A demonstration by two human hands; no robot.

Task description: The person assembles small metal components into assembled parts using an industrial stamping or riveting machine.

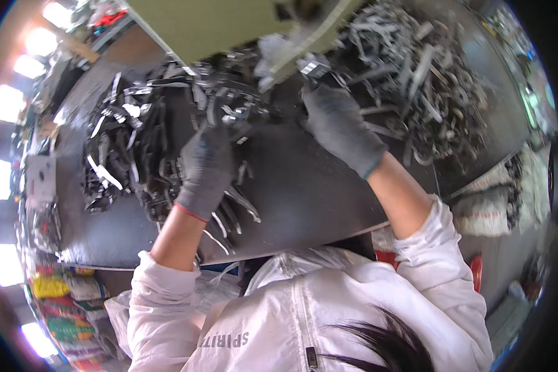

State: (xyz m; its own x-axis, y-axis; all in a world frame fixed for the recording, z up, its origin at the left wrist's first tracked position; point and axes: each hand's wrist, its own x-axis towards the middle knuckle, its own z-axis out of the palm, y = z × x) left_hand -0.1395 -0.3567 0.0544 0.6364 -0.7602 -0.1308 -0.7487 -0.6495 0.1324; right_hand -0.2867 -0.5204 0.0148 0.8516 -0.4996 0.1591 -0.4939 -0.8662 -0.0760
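My left hand (pixel 206 162), in a grey work glove with a red cuff edge, reaches into a loose heap of black lever-shaped parts (pixel 133 133). Its fingers look bent among dark parts, and what they grip is unclear. My right hand (pixel 344 127), in a matching grey glove, is closed at the fingertips on a small shiny metal part (pixel 316 69). Between and beyond the hands lies a mixed cluster of dark and silver metal pieces (pixel 239 111). Several curved levers (pixel 242 203) lie just right of my left wrist.
A large heap of grey metal parts (pixel 425 80) covers the right of the dark table (pixel 304 180). A pale yellowish panel (pixel 229 28) with a clear plastic bag (pixel 273 56) stands at the far side. White sacks (pixel 487 211) sit right of the table, colourful packs (pixel 68 304) at lower left.
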